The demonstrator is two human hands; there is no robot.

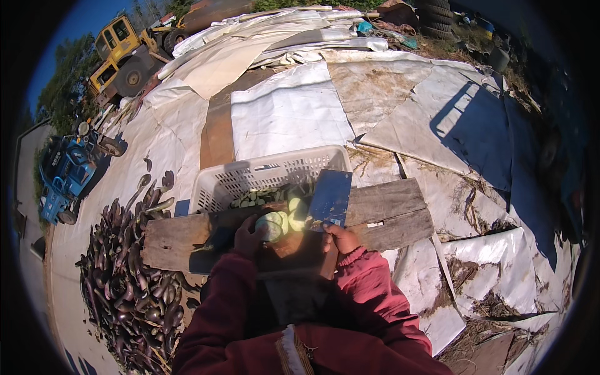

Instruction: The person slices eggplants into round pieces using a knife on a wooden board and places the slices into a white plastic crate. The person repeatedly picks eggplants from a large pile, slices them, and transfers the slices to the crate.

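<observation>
My left hand [247, 236] is curled around the left end of a stack of pale, round eggplant slices [273, 226]. They lie over a reddish-brown cutting board [288, 246] resting on a weathered wooden plank [389, 215]. In my right hand [341, 239] is what looks like a cleaver with a broad, blue-looking rectangular blade [331, 194]. The blade is beside the right-hand slices; its handle is mostly hidden by my fingers. Beyond the plank stands a white perforated plastic crate [272, 165], with cut pieces [255, 197] inside.
A large heap of purple eggplants [129, 286] is at my left. White sheets [290, 108] cover the ground ahead. A blue three-wheeled vehicle [70, 173] and a yellow wheel loader [122, 51] stand at far left. Stacked tyres [435, 18] are at the back right.
</observation>
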